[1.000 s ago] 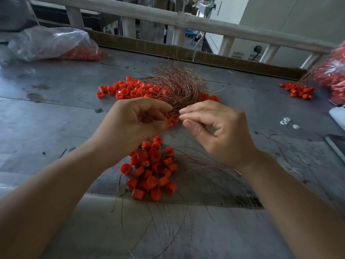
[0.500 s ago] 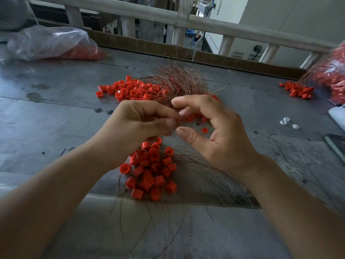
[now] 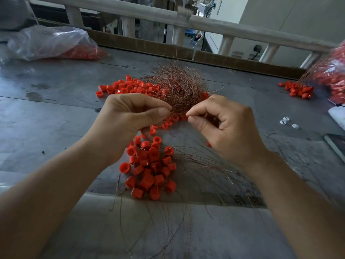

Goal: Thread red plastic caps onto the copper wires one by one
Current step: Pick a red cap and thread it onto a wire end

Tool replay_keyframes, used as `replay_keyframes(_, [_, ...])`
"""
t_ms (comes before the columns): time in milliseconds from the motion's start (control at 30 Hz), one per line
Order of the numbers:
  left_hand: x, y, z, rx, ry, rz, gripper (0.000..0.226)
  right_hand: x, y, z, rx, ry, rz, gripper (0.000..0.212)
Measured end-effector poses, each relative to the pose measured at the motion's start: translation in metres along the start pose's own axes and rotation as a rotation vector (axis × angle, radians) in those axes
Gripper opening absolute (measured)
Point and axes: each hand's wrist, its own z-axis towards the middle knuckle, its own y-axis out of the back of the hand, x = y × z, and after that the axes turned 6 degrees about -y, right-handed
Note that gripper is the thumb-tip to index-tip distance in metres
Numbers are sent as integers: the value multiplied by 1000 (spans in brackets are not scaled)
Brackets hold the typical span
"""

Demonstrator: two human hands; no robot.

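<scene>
Hands moved apart | left hand pinched, contents hidden | right hand pinching thin copper wires | far round red plastic caps look unthreaded

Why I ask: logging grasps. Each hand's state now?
Left hand: closed, apparently pinching a strand of the copper wire bundle.
Right hand: closed, apparently pinching a strand too.

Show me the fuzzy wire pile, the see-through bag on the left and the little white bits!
wire pile [image 3: 179,86]: head view, middle of the copper tangle.
see-through bag [image 3: 50,43]: head view, its crinkled top side.
white bits [image 3: 284,120]: head view, the left-hand piece.
</scene>
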Motion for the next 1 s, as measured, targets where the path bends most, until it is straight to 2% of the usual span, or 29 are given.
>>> replay_keyframes(167, [4, -3, 0, 4, 5, 58, 20, 2, -6, -2, 46, 12, 5, 5])
replay_keyframes(267, [5, -3, -1, 2, -30, 88, 23, 3, -5, -1, -6, 8, 17, 3])
replay_keyframes(400, [6, -4, -3, 21, -104, 178, 37, 3, 1, 2, -82, -120, 161, 13])
replay_keyframes(500, [6, -5, -2, 16, -89, 188, 46, 6, 1, 2, -62, -144, 212, 16])
replay_keyframes(667, [3, -6, -3, 15, -112, 246, 28, 9, -2, 0, -27, -121, 201, 12])
replay_keyframes(800, [3, -5, -3, 38, -140, 286, 34, 9, -2, -1, -15, -107, 183, 12])
replay_keyframes(1000, [3, -6, -3, 74, -143, 262, 31, 11, -1, -1, 38, -114, 206, 13])
